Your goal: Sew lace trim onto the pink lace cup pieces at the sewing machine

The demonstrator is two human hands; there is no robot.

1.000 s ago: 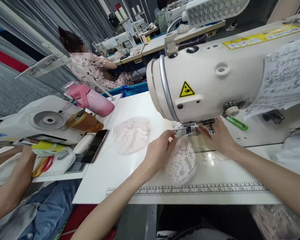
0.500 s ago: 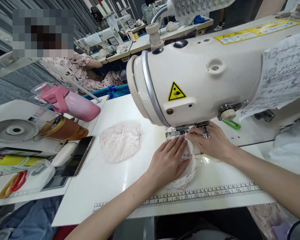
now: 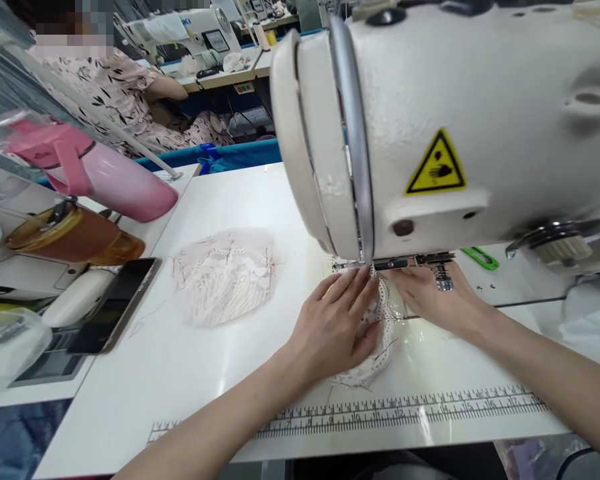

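My left hand [image 3: 333, 323] lies flat on a white lace piece [image 3: 384, 347], fingers stretched together toward the needle area and thumb out to the side. The lace has a scalloped, holed edge and loose dark threads. It reaches under the head of a white sewing machine [image 3: 325, 147], beside the presser foot. On the right of the lace edge, my right hand [image 3: 437, 290] reaches in behind the metal needle-side parts [image 3: 405, 263]. Those parts hide most of its fingertips, so its grip cannot be made out. A second sheer lace piece [image 3: 225, 280] lies flat to the left.
A ruler strip [image 3: 370, 417] runs along the front of the white table. At left are a phone [image 3: 117, 307], an amber cup [image 3: 80, 233] and a pink bottle [image 3: 115, 177]. Green thread snips [image 3: 481, 258] lie behind my right hand. A person [image 3: 115, 93] sits at another workstation.
The view has moved closer and lower, so the machine head looks larger. My left hand stays flat on the lace; my right fingers are now more hidden behind the metal parts.
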